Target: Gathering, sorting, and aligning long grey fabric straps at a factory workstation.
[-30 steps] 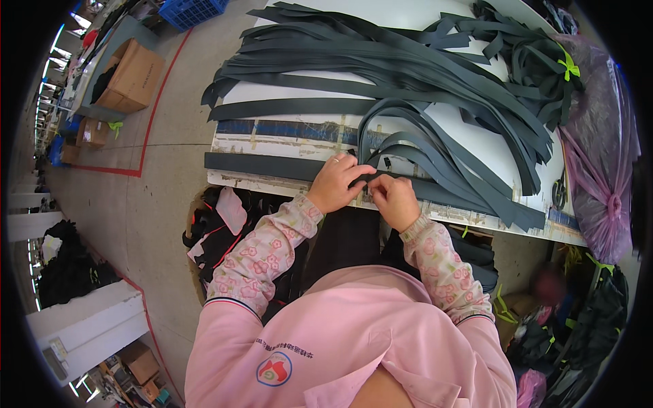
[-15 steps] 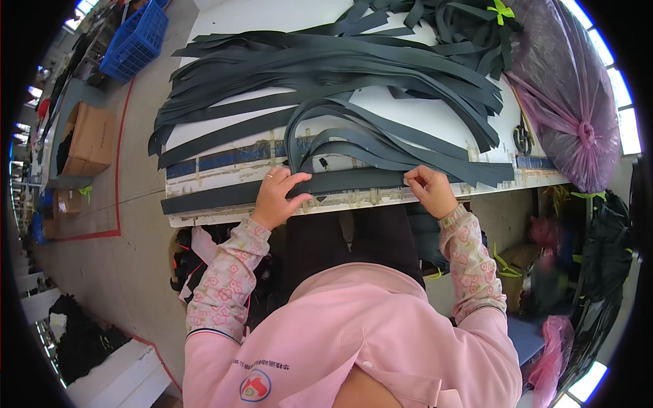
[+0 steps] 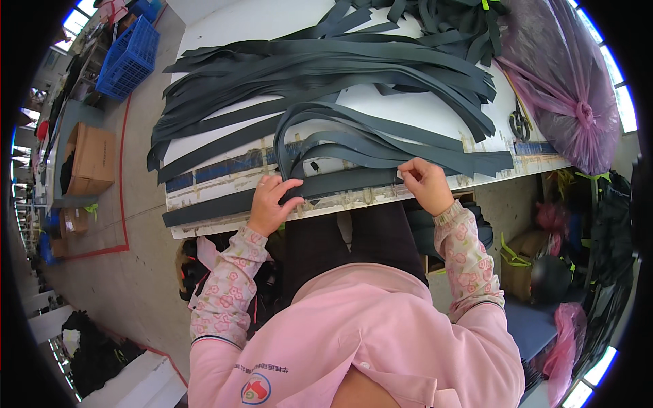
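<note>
A dark grey-green fabric strip [image 3: 224, 209] lies along the table's near edge. At its right end, my right hand [image 3: 427, 185] is closed in a pinch on the strip's tip. My left hand [image 3: 271, 204] rests on the same strip farther left, thumb and forefinger spread apart with nothing gripped between them. Just beyond the hands, several more strips bend in a loop [image 3: 280, 139], their ends reaching to the right. A small black piece [image 3: 315, 166] sits by the loop on the table.
A thick pile of matching strips [image 3: 306, 64] covers the white table's [image 3: 408, 115] far part. Scissors [image 3: 520, 126] lie at the right, beside a tied pinkish plastic bag [image 3: 578, 88]. A blue crate [image 3: 129, 58] and a cardboard box [image 3: 93, 158] stand off to the left.
The view has shifted slightly, tilting the table edge. Both hands keep nearly the same places on the strip, the right still pinching its end and the left still spread.
</note>
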`<state>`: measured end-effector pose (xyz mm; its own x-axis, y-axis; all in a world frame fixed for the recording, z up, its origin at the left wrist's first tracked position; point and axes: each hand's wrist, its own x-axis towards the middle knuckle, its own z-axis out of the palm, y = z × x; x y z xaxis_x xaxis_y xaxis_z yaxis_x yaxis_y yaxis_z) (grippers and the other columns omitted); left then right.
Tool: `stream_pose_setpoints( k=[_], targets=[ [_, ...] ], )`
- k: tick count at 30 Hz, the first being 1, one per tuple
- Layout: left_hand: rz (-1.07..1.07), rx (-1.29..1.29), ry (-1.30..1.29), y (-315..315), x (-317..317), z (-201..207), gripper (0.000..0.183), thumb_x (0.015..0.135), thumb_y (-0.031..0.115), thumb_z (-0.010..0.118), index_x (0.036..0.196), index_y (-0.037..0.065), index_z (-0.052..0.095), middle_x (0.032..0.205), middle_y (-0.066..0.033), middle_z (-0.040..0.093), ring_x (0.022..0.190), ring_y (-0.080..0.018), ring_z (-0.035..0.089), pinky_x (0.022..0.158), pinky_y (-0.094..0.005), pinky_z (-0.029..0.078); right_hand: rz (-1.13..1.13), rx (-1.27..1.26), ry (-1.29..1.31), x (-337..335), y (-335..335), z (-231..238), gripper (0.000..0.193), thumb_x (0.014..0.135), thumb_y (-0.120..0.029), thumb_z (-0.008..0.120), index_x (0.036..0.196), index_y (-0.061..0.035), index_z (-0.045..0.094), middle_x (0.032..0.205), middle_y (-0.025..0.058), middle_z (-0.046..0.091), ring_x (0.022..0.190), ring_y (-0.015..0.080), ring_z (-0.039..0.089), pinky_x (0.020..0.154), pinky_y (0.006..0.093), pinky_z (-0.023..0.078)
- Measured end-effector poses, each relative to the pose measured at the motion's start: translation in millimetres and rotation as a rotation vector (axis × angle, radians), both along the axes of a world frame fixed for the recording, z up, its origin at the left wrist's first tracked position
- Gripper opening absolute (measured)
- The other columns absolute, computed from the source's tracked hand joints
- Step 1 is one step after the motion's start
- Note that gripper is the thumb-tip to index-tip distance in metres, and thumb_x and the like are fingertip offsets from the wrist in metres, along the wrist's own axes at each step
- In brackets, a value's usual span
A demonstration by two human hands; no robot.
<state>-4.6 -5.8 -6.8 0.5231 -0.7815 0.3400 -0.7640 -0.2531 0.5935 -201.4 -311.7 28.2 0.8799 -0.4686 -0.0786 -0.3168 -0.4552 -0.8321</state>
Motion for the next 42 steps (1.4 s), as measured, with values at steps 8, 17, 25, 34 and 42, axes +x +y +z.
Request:
stream_pose_setpoints(
  k=[8,17,25,34,42],
  targets=[
    [-0.014,-0.026,-0.036,-2.0,-0.1,-1.7,0.04,0.084,0.01,0.068,0.122,0.022,0.071,0.076,-0.0059,0.042,0.073,-0.0263,0.045,0.068,-0.0371,0.04,0.223,0.101,0.02,46.4,55.1,7.5,0.031,0.087,-0.006,0.066,0.117,-0.0008,0.065,0.07,0.0073,0.064,0.062,0.0159,0.06,0.061,0.032,0.049],
    [0.029,-0.031,-0.01,1.4,0.4,-5.0,0.038,0.08,0.01,0.07,0.118,0.016,0.071,0.081,-0.0054,0.046,0.078,-0.0257,0.048,0.072,-0.0377,0.042,0.314,0.063,-0.093,92.2,129.0,-23.3,0.015,0.088,-0.008,0.067,0.099,0.0012,0.069,0.073,0.0114,0.068,0.062,0.0141,0.063,0.06,0.0287,0.05],
    [0.017,-0.076,-0.073,0.7,1.1,-9.0,0.048,0.075,0.007,0.074,0.122,0.017,0.07,0.079,-0.0055,0.047,0.076,-0.0246,0.047,0.071,-0.036,0.043,0.297,-0.1,-0.133,97.5,142.7,-30.6,0.012,0.084,-0.006,0.067,0.094,-0.0001,0.071,0.071,0.0153,0.068,0.059,0.0255,0.067,0.059,0.034,0.052],
    [0.012,-0.016,-0.078,-0.9,-2.2,-4.0,0.044,0.076,0.008,0.073,0.119,0.016,0.069,0.082,-0.0052,0.048,0.082,-0.0257,0.051,0.075,-0.038,0.044,0.139,0.286,0.029,73.6,87.5,-12.6,0.013,0.088,-0.005,0.066,0.099,0.0026,0.07,0.074,0.008,0.069,0.065,0.0105,0.062,0.062,0.0266,0.05],
    [0.019,0.0,-0.098,1.4,0.9,-3.8,0.046,0.073,0.02,0.08,0.118,0.015,0.07,0.082,-0.0063,0.047,0.081,-0.0276,0.049,0.075,-0.0394,0.044,0.036,0.099,0.018,-2.6,-20.2,-15.4,0.011,0.089,-0.006,0.063,0.096,0.0023,0.068,0.075,0.0057,0.067,0.069,0.0089,0.06,0.063,0.0257,0.048]
  ],
)
